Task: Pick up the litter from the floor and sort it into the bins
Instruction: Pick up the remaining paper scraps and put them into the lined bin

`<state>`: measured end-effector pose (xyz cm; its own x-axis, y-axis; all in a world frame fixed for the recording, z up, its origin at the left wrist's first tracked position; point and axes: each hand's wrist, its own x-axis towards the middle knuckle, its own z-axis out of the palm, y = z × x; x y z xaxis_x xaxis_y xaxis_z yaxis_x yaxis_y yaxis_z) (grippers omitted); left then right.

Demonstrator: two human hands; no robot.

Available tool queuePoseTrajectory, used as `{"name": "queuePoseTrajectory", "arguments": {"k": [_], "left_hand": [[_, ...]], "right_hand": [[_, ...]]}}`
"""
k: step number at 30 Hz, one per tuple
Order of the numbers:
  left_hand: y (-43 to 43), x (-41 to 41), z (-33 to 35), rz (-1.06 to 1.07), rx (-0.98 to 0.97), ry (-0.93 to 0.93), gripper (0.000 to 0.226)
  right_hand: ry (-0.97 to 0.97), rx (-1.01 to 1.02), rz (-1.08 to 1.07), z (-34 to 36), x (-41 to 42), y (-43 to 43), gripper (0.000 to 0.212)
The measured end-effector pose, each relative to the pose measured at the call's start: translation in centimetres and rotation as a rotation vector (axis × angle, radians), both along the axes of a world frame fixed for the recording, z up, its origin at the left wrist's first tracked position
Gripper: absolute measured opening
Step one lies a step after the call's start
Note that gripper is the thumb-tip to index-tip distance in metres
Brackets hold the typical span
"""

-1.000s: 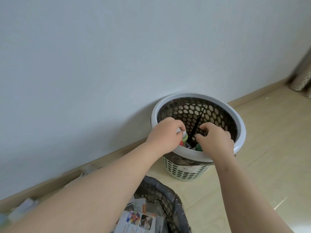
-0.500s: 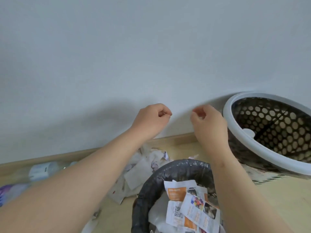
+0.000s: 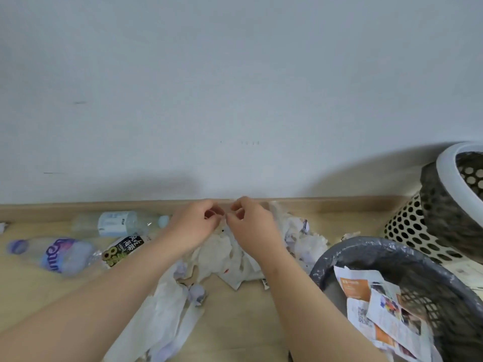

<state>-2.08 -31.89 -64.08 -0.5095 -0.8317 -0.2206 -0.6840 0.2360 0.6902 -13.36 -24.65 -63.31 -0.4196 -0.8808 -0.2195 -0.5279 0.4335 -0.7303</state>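
Note:
Crumpled white paper litter lies in a heap on the wooden floor by the wall, with more scraps to its right. My left hand and my right hand hover side by side just above the heap. Their fingers are curled toward the thumbs, and I see nothing held in either. At the lower right stands a grey bin with a dark liner, holding printed leaflets. Behind it, at the right edge, is a white perforated bin with a black liner.
A clear bottle with a white label lies along the skirting board at the left. A purple-labelled bottle and a black-labelled bottle lie in front of it. A long white paper strip trails toward me.
My hands left the white bin, where the left one held a small item, and swung left and down to the paper heap. The view turned left, so the bottles came into sight.

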Motion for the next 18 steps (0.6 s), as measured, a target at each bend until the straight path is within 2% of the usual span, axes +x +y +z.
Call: {"name": "queuePoseTrajectory", "arguments": {"k": [6,11,13,15,18], "left_hand": [[0.0,6.7,-7.1,-0.046,0.085,-0.155,0.019],[1.5,12.2,-11.4,-0.185,0.193,-0.281,0.028],[2.3,14.2,-12.7,-0.199,0.165,-0.338,0.038],[3.0,15.7,-13.7,-0.246,0.106,-0.423,0.054],[3.9,17.0,-14.8,-0.29,0.07,-0.507,0.066]], "right_hand": [[0.053,0.412,0.235,-7.5,4.9,-0.6,0.031],[0.166,0.578,0.301,-11.4,6.1,0.2,0.03],[0.233,0.545,0.304,-12.3,7.4,0.6,0.033],[0.335,0.416,0.342,-12.8,8.8,1.2,0.037],[0.427,0.246,0.513,-13.7,10.5,1.8,0.049]]}}
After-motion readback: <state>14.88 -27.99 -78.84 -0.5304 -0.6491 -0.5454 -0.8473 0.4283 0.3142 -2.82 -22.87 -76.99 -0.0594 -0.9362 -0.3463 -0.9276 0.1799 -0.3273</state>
